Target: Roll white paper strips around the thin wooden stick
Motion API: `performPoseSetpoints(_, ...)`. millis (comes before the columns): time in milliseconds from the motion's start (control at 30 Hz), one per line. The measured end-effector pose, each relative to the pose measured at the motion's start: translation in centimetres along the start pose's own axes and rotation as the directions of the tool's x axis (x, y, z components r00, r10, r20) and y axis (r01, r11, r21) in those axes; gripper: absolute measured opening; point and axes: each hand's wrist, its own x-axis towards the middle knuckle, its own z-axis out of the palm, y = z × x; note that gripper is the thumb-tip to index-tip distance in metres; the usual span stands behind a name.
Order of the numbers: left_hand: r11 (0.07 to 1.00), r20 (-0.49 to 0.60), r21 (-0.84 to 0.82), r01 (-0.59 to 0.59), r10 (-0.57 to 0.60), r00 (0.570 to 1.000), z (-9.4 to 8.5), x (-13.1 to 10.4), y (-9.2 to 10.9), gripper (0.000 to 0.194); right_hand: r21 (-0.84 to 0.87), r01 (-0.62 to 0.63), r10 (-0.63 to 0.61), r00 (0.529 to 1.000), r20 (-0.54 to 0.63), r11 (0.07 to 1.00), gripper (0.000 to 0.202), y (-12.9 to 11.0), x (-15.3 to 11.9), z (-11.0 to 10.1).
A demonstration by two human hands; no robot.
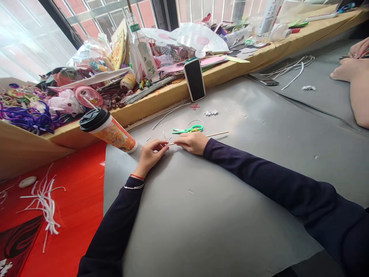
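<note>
A thin light-coloured stick (pixel 218 134) runs through my right hand (pixel 195 142), its far end poking out past the wrist. My right fingers are closed around it. My left hand (pixel 150 156) pinches the stick's other end, where something thin and white seems to meet it; the detail is too small to make out. Just beyond my right hand lie scissors (pixel 188 129) with green handles. Small white scraps (pixel 168 138) are scattered near my left fingertips. Farther back on the grey mat (pixel 201 211) are a red wire shape (pixel 195 107) and white flower-like pieces (pixel 211 112).
A lidded paper cup (pixel 115 132) stands left of my left hand. A phone (pixel 195 80) leans on the crowded ledge (pixel 161 94). White strips (pixel 47 206) lie on the red surface (pixel 83 192). Another person's hands (pixel 350 67) are at far right, near white cords (pixel 294 73).
</note>
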Motion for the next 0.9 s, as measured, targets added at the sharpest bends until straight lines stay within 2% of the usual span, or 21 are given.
performPoseSetpoints(467,0.994,0.098,0.057,0.093,-0.098,0.99,-0.21,0.06,-0.45,0.029,0.021,-0.012,0.012,1.0,0.023,1.0,0.029,-0.02,-0.12,-0.08)
performPoseSetpoints(900,0.988,0.122,0.055,0.141,-0.147,0.982,-0.19,0.14,-0.61,0.032,-0.004,0.0,0.0,1.0,0.025,1.0,0.03,0.04,-0.12,0.02)
